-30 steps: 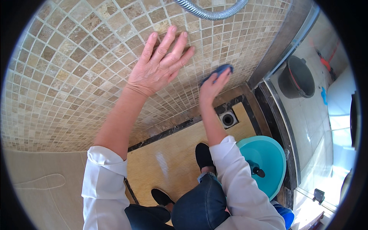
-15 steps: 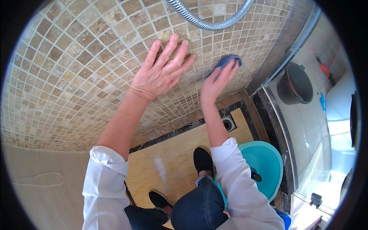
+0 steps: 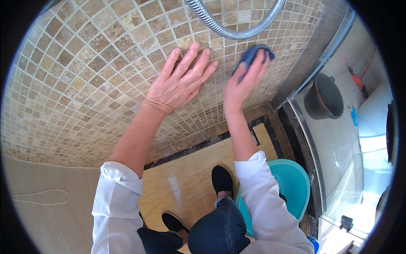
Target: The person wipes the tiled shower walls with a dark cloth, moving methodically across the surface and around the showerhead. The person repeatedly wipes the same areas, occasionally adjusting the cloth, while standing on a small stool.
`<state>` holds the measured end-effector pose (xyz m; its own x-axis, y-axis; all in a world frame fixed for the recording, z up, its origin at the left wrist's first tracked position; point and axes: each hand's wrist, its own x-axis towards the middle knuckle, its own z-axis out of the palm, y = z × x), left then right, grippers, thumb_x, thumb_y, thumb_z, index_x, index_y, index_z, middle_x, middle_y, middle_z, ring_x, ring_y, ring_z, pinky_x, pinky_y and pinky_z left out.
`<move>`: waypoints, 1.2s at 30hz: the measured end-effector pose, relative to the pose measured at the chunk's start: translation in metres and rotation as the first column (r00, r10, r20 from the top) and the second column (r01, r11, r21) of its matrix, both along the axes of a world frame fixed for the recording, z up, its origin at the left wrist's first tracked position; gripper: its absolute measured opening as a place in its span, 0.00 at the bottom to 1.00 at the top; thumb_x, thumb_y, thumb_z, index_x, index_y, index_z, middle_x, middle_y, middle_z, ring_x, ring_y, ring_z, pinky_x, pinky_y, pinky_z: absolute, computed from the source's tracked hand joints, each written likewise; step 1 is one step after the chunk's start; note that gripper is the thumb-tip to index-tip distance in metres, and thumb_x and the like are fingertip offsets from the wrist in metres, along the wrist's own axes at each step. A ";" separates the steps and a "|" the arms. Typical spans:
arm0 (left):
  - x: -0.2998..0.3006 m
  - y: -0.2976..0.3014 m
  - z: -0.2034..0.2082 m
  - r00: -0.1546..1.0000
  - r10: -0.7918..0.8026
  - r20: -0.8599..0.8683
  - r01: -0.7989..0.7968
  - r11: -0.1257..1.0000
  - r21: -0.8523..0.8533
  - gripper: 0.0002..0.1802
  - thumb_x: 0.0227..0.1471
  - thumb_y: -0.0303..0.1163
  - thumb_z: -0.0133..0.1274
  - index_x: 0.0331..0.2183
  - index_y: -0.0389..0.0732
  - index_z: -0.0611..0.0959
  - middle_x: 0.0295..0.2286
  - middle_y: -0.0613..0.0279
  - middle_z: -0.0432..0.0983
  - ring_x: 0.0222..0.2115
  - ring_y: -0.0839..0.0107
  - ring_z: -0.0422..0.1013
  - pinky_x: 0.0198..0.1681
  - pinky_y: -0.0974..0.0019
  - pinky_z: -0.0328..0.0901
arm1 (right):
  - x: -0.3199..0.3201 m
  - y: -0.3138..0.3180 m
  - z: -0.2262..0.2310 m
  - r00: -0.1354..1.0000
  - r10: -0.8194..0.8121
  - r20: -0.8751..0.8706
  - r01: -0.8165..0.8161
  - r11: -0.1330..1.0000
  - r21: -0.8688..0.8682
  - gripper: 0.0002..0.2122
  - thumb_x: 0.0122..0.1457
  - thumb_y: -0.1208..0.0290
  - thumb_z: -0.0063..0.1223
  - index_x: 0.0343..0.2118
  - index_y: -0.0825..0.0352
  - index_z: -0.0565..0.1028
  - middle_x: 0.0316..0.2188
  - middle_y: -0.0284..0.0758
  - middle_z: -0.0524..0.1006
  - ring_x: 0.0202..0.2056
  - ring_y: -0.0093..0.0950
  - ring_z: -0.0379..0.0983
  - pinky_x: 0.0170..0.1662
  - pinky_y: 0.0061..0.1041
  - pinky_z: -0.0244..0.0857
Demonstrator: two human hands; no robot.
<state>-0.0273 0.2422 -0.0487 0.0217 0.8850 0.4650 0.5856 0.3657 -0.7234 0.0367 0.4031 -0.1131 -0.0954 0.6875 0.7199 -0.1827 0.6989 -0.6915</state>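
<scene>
My left hand (image 3: 179, 82) lies spread on the mosaic tile wall (image 3: 105, 63), its fingers apart and nothing in it. To its right, my right hand (image 3: 245, 82) presses a dark blue cloth (image 3: 252, 54) to the same wall. The cloth is bunched under the fingers, partly hidden by them. A silver shower hose (image 3: 237, 33) loops just above the cloth.
A turquoise basin (image 3: 298, 182) stands below my right forearm. Under my feet is a yellowish ribbed floor panel (image 3: 182, 186) edged in dark stone. Past the glass edge (image 3: 323, 57) at right stands a dark bucket (image 3: 323, 97).
My right hand and the cloth have slid upward and slightly right along the tiles. My left hand stays in place on the wall; the whole view has shifted a little.
</scene>
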 end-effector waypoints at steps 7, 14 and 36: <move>-0.004 -0.007 0.000 0.964 -0.179 0.197 0.174 0.984 0.041 0.39 0.55 0.42 0.55 0.67 0.52 0.66 0.66 0.57 0.60 0.69 0.55 0.54 0.73 0.46 0.45 | 0.001 -0.050 0.012 0.984 0.100 0.147 -0.140 0.947 0.290 0.30 0.64 0.81 0.48 0.69 0.72 0.57 0.71 0.58 0.50 0.71 0.58 0.47 0.70 0.51 0.46; 0.009 -0.027 0.043 0.909 -0.164 0.384 0.224 0.968 -0.116 0.41 0.53 0.36 0.57 0.67 0.45 0.64 0.67 0.53 0.58 0.70 0.56 0.52 0.74 0.48 0.44 | 0.000 0.007 0.053 0.992 0.122 -0.016 -0.121 0.990 0.069 0.30 0.64 0.82 0.44 0.69 0.75 0.55 0.72 0.56 0.48 0.71 0.57 0.45 0.72 0.49 0.44; -0.006 -0.056 0.115 1.000 0.019 -0.008 -0.018 0.995 0.099 0.38 0.53 0.44 0.55 0.65 0.50 0.70 0.68 0.68 0.57 0.70 0.69 0.52 0.74 0.47 0.42 | -0.016 -0.057 0.138 0.997 -0.048 0.065 0.012 0.881 0.472 0.29 0.63 0.79 0.48 0.69 0.70 0.60 0.69 0.57 0.57 0.68 0.53 0.55 0.68 0.52 0.49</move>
